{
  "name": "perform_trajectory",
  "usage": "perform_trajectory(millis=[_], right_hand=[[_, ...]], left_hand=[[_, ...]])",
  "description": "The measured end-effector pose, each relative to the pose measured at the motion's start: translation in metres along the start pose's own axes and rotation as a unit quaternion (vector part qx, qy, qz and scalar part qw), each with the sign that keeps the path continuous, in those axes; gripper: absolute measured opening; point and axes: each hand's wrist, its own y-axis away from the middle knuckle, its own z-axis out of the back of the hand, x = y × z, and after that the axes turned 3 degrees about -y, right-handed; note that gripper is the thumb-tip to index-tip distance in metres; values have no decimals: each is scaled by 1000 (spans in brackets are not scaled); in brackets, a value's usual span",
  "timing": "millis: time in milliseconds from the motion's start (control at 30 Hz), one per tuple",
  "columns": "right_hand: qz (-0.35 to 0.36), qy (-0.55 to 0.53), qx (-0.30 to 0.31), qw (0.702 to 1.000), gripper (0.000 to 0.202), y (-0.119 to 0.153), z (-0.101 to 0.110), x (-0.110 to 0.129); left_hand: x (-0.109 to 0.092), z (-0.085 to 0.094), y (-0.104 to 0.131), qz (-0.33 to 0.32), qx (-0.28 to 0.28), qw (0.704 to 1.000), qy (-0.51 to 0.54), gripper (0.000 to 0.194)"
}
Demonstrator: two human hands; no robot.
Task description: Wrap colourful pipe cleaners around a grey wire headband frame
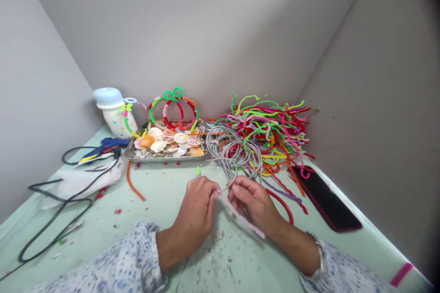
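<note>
My left hand (198,206) is closed in a pinch at one end of a pale pink pipe cleaner (243,219), which slants down to the right. Between my two hands runs a thin grey wire (227,187) that meets the pipe cleaner at the left fingertips. The fingers of my right hand (256,203) are curled together around that wire. A bright green tip (198,170) shows just behind my left knuckles; the rest of it is hidden. Past my right hand lie loose coils of grey wire (245,151).
A metal tray (165,159) of seashells stands at the back, with pipe-cleaner hoops (197,114) on it. Colourful pipe cleaners (271,123) are heaped at back right, beside a dark phone (330,201). At left are a white bottle (118,119) and a black cable (57,219).
</note>
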Motion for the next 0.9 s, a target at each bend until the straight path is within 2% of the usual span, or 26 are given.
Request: perform_trajectory(millis=[167, 400, 700, 900], right_hand=[[-25, -58, -35, 997, 28, -3, 3, -2], [-65, -143, -28, 987, 32, -5, 1, 2], [-100, -184, -31, 977, 30, -5, -1, 1], [-108, -192, -46, 974, 29, -5, -2, -1]], left_hand=[[0, -1, 1, -19, 6, 1000, 10, 20], [-5, 3, 1, -41, 8, 999, 19, 10], [-2, 2, 0, -38, -48, 997, -39, 9], [0, 3, 0, -31, -79, 996, -34, 10]])
